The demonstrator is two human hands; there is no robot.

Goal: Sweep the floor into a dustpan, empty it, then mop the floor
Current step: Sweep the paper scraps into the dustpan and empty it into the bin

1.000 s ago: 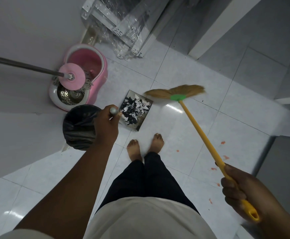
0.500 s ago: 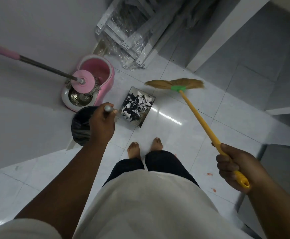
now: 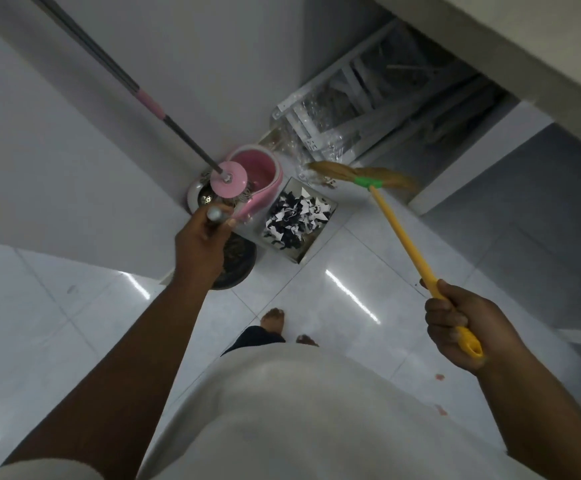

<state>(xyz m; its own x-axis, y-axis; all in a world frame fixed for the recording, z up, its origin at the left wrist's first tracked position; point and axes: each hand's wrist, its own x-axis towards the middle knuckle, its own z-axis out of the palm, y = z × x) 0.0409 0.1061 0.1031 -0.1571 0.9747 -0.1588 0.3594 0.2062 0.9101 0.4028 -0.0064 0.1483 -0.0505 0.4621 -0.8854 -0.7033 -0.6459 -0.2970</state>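
The left hand [image 3: 203,237] is closed around the metal grip of the dustpan handle [image 3: 214,213]; the grip end shows above the fingers. The dustpan [image 3: 329,206] is a square metal pan that sits just right of the hand, beside the mop bucket. It holds a heap of black and white paper scraps [image 3: 294,217]. Whether the pan rests on the floor or hangs clear of it cannot be told.

The right hand [image 3: 460,327] is wrapped around the low end of the broom [image 3: 405,237]. The yellow shaft runs on a diagonal, from the hand at lower right up and left to the head. A green collar [image 3: 368,182] joins shaft to bristles. The bristles [image 3: 334,171] spread sideways, across the shaft axis, just beyond the far edge of the dustpan. The head is blurred.

The pink mop bucket [image 3: 259,168] stands against the wall at the corner. The mop [image 3: 228,174] rests in it, its pink disc over the strainer side. The mop pole [image 3: 119,74] leans up and left along the wall.

A dark bin [image 3: 239,261] sits below the left hand, partly hidden by it. Two bare feet [image 3: 274,318] stand on the white tiled floor [image 3: 351,265]. Small red flecks [image 3: 439,376] lie on the tiles at right.
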